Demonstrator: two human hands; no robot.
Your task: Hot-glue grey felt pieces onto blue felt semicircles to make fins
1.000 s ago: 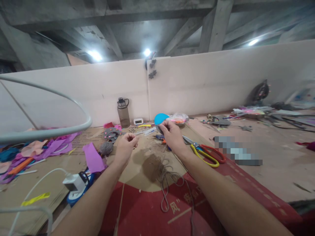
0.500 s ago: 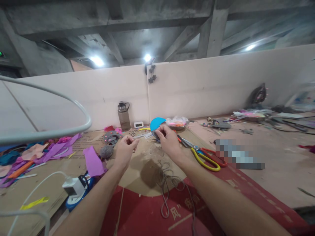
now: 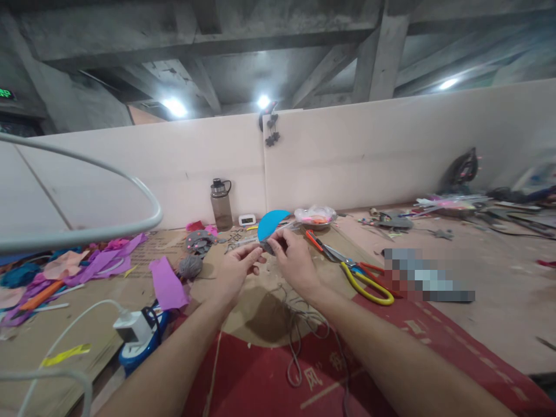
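The right hand (image 3: pixel 296 259) pinches a flat, blue-and-grey disc (image 3: pixel 270 223); the left hand (image 3: pixel 236 267) curls beside it, grip unclear.

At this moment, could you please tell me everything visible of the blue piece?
The blue piece looks thin and flat, with a curved upper edge, perhaps felt or card. Grey material shows at its lower edge, partly hidden. It is held tilted above the cardboard, pinched by the right hand; the left hand is at its lower left, contact unclear.

Left hand (image 3: pixel 236 269), fingers bent, just beside pinching right hand (image 3: pixel 296 259); forearms (image 3: pixel 373 347) angled inward.
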